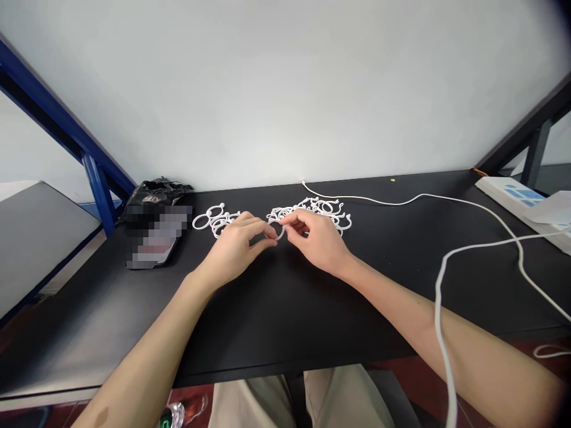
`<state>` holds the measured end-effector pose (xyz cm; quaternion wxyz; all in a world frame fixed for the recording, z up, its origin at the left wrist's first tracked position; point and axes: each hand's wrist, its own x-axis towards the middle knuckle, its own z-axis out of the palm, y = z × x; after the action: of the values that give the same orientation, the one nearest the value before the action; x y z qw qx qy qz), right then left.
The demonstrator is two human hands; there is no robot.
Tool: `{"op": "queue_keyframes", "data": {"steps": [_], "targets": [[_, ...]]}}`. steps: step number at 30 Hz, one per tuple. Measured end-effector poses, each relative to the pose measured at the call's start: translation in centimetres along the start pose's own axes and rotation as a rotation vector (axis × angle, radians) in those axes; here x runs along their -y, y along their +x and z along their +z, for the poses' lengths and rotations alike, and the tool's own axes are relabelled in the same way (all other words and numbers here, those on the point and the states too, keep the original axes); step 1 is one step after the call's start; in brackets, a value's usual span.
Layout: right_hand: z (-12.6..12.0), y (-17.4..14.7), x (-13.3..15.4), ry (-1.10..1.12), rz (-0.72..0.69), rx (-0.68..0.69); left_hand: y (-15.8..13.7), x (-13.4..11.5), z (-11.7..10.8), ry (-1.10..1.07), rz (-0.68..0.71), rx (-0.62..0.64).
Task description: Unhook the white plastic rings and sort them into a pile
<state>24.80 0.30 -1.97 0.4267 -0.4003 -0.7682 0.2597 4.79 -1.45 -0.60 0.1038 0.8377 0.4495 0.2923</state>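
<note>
Between my two hands a white ring (281,233) is held just above the black table. My left hand (241,244) pinches its left side between thumb and fingers. On the ring's right side, the thumb and index finger of my right hand (314,238) close on it. Behind my right hand lies a pile of similar white rings (328,207) with small knobs on them. A smaller group of white rings (201,222) lies beyond and left of my left hand, which partly hides it.
A black plastic bag (156,191) and a blurred flat object (160,244) lie at the left. A white cable (441,279) loops across the right side, in front of my right forearm. White packaging with blue print (513,193) sits at the far right. A wall panel (285,95) rises behind.
</note>
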Motion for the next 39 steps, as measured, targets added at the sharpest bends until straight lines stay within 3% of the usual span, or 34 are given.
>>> {"op": "queue_keyframes", "data": {"steps": [12, 15, 19, 22, 25, 31, 36, 39], "targets": [[-0.2, 0.1, 0.3, -0.079, -0.028, -0.001, -0.1, -0.2, 0.0, 0.036, 0.024, -0.001], [-0.2, 0.2, -0.3, -0.109, -0.052, -0.015, 0.1, 0.0, -0.1, 0.086, 0.016, -0.052], [-0.7, 0.6, -1.5, -0.377, -0.077, -0.045, 0.1, 1.1, -0.6, 0.300, -0.137, -0.183], [-1.0, 1.0, -2.1, -0.538, -0.065, -0.010, -0.2, 2.0, -0.8, 0.465, -0.306, -0.171], [-0.9, 1.2, -2.3, -0.609, -0.086, 0.010, -0.6, 2.5, -0.7, 0.586, -0.381, -0.127], [-0.6, 1.3, -2.1, -0.641, -0.126, 0.000, -0.4, 1.9, -0.2, 0.581, -0.325, -0.167], [-0.7, 1.2, -1.4, -0.588, -0.134, 0.011, 0.1, 1.3, 0.2, 0.316, -0.155, -0.146], [-0.6, 1.0, -0.8, -0.534, -0.207, 0.034, 0.1, 1.0, 0.5, 0.208, -0.040, -0.138]]}}
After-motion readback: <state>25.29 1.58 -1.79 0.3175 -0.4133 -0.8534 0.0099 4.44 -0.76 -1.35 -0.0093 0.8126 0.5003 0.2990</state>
